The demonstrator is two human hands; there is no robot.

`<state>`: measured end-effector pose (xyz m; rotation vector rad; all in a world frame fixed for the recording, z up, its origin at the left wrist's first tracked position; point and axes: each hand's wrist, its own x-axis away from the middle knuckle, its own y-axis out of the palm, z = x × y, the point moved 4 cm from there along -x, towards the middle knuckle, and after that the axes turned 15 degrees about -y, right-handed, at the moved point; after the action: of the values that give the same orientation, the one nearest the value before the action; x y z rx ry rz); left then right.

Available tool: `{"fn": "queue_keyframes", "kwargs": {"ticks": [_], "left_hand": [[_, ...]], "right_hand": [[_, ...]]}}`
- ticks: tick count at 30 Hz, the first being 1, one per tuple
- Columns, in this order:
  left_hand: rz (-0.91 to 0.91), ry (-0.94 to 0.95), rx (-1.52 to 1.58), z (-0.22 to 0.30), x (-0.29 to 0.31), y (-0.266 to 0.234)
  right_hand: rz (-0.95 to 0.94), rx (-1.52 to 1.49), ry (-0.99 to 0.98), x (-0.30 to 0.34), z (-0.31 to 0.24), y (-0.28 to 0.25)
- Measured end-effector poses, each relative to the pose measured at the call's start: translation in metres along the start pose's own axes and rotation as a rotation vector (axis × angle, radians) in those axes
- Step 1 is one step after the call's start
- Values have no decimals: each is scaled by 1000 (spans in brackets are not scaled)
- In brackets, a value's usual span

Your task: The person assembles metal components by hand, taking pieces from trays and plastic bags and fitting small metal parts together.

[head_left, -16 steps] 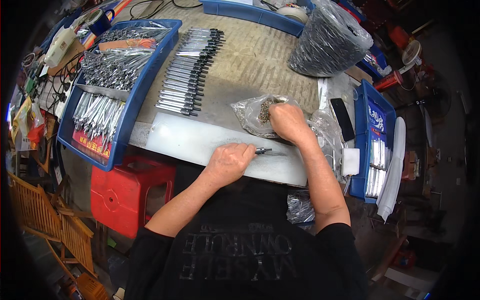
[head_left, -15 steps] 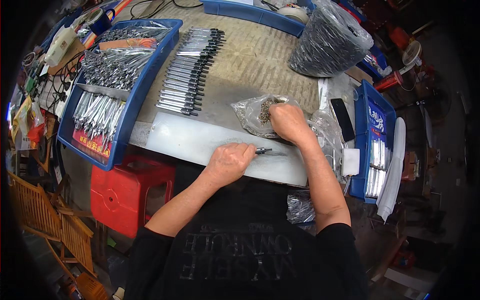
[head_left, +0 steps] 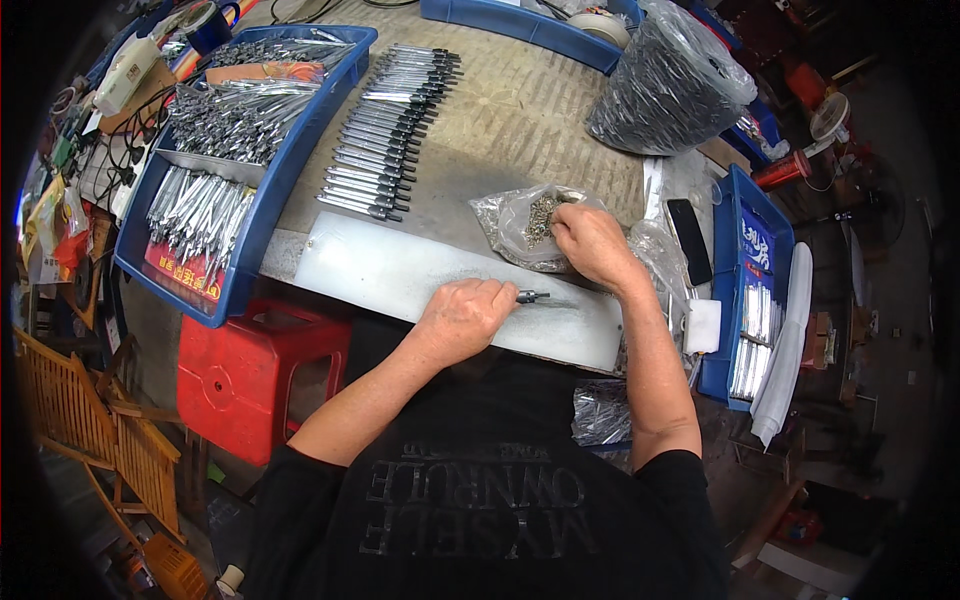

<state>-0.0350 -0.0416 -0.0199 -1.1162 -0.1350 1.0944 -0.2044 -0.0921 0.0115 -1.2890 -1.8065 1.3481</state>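
Note:
My left hand (head_left: 466,318) is closed around a slim metal rod over the white board (head_left: 385,268). Only the rod's dark, narrow-tipped end (head_left: 533,297) pokes out past the fingers; the rest is hidden in the palm. My right hand (head_left: 596,245) reaches into a clear plastic bag (head_left: 505,232), fingertips drawn together at the right side of a heap of tiny metal parts (head_left: 541,218). Whatever sits between those fingertips is too small to make out. Beyond the board, similar silver rods with dark ends (head_left: 385,135) lie side by side in a long row.
At left stands a blue tray (head_left: 290,165) full of metal rods, above a red stool (head_left: 228,385). A big plastic-wrapped roll (head_left: 665,95) is at the far right. Along the right side are a phone (head_left: 688,242), a white block (head_left: 702,327) and another blue tray (head_left: 716,375).
My right fingertips have drawn back slightly to the right over the tiny parts, uncovering more of them. My left hand keeps its hold on the rod. The whole view has shifted a little.

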Motion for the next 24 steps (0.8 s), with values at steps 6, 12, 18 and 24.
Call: {"fn": "queue_keyframes", "kwargs": {"ticks": [6,12,18,24], "left_hand": [[8,4,20,-2,0,1],[-7,4,11,-1,-1,1],[-15,-5,-13,-2,-1,2],[-8,-4,-2,-2,0,3]], "right_hand": [[-110,-346,132,19,-11,-24],[-369,-232,3,47,-10,-4],[-464,-55,90,54,-15,6],[-267,-106,129,65,-16,3]]}}
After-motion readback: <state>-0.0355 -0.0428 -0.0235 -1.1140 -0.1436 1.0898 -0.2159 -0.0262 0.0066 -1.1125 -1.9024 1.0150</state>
